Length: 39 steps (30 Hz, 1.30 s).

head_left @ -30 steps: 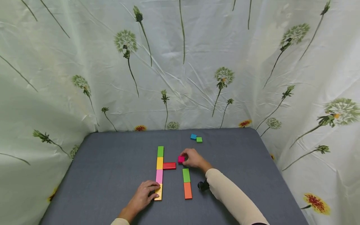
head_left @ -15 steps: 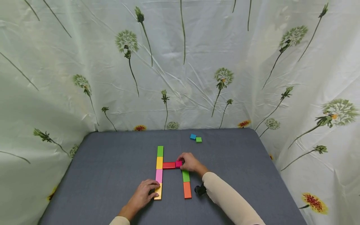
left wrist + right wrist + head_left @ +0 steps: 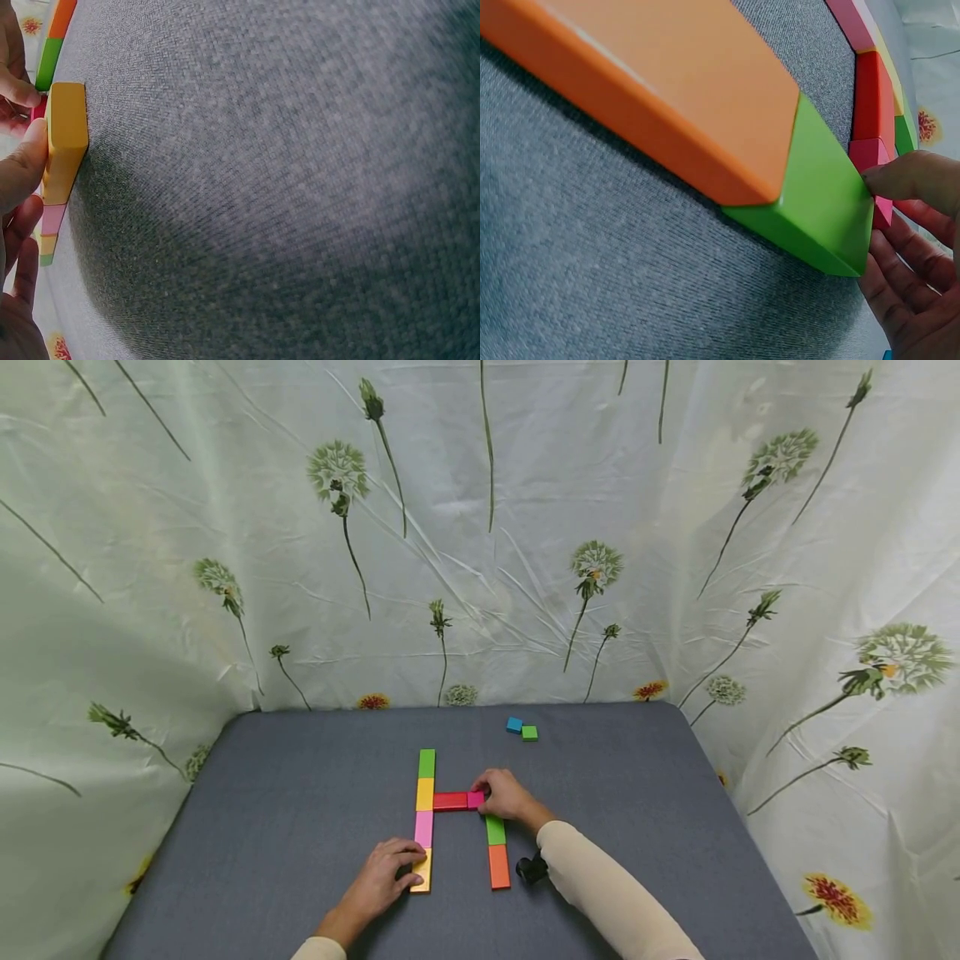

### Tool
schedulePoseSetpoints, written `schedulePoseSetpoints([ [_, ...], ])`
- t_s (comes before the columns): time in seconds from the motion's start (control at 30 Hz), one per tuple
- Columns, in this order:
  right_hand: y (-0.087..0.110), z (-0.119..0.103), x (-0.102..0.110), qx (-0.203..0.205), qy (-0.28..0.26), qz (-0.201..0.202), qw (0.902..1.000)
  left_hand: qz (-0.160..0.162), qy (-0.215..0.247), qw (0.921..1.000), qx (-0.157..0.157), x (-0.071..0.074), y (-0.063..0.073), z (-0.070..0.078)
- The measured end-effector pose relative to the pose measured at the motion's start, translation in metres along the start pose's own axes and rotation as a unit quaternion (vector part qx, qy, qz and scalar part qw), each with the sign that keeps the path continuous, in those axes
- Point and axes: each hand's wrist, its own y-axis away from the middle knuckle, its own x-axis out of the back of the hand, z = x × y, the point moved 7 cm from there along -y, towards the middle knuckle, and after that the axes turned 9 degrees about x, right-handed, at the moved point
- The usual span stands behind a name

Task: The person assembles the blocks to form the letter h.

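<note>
My left hand point(image 3: 382, 878) rests on the yellow-orange block point(image 3: 69, 112) at the near end of the left column, thumb and fingertips touching it. Beyond it lie a pink block point(image 3: 423, 828), a yellow block point(image 3: 425, 794) and a green block point(image 3: 427, 763), end to end. A red block point(image 3: 450, 802) extends right from that column. Against its right end, my right hand point(image 3: 506, 795) pinches a small magenta block point(image 3: 870, 154) between thumb and fingers. Just nearer is another green block point(image 3: 825, 191), joined end to end with an orange block point(image 3: 682, 75).
A blue block point(image 3: 514, 725) and a small green block point(image 3: 529, 734) lie side by side at the back of the grey cloth-covered table point(image 3: 300, 793). A black device point(image 3: 532, 869) shows beneath the right wrist. A flower-printed curtain point(image 3: 495, 568) encloses the back and sides.
The right hand has brought the magenta block slightly left and nearer, from apart to against the red block's end. The left hand has stayed at the yellow-orange block.
</note>
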Motion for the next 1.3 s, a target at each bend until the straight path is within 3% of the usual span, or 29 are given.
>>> schedulePoseSetpoints([
  [0.57, 0.000, 0.003, -0.002, 0.005, -0.003, 0.010, 0.9999, 0.014, -0.006, 0.9999, -0.007, 0.000, 0.001, 0.000],
  [0.83, 0.000, 0.003, -0.003, 0.004, 0.003, 0.011, 0.9999, -0.004, -0.004, 0.9999, 0.011, -0.002, 0.000, -0.002],
  [1.0, 0.003, 0.005, 0.004, 0.018, -0.026, 0.018, 0.9994, 0.001, -0.004, 1.0000, 0.003, -0.001, 0.001, -0.001],
  [1.13, 0.007, 0.020, 0.023, 0.010, -0.047, 0.063, 0.9969, -0.002, 0.000, 1.0000, 0.004, -0.001, 0.001, -0.002],
  [1.3, 0.012, 0.053, 0.057, -0.032, -0.062, 0.178, 0.9815, 0.011, 0.003, 0.9999, -0.012, 0.000, 0.001, -0.001],
])
